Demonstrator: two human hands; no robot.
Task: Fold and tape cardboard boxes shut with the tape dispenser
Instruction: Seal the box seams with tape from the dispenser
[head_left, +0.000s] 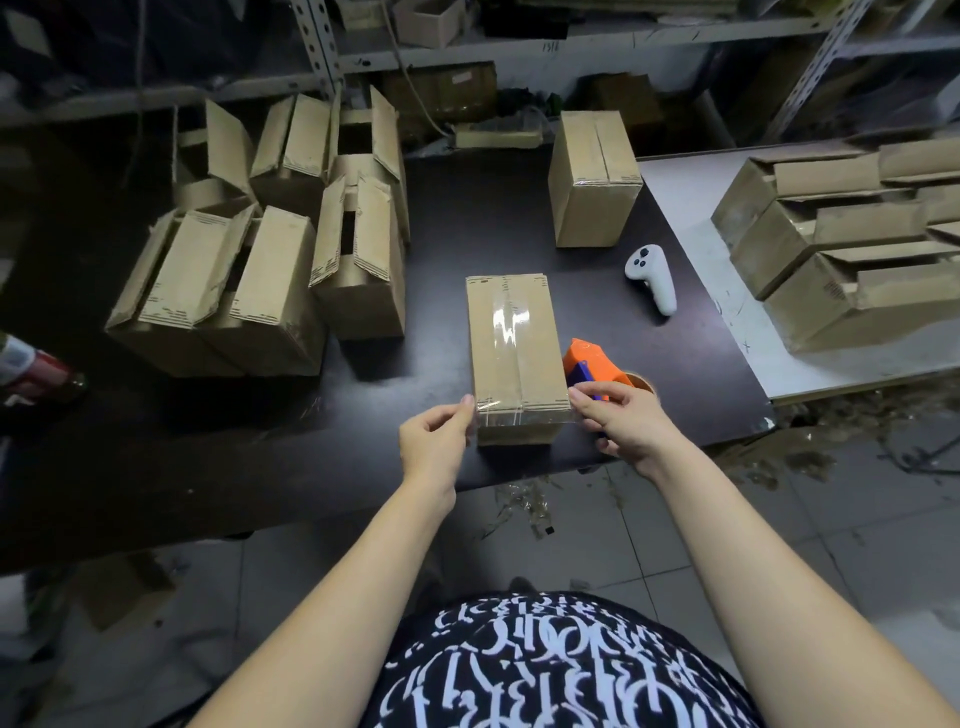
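Observation:
A closed cardboard box (511, 343) lies near the front edge of the dark table (457, 218). Clear tape runs along its top seam and across its near end. My left hand (434, 434) has its fingers curled, its thumb pressing the box's near left corner. My right hand (618, 418) grips the orange and blue tape dispenser (592, 364) beside the box's near right corner, its fingertips touching the tape at that corner. The dispenser's tape roll (640, 383) shows behind my right hand.
Several open boxes (249, 270) with raised flaps crowd the table's left. A taped box (592, 176) stands at the back. A white controller (652, 278) lies to the right. More boxes (841, 239) sit on a white table. Shelving stands behind.

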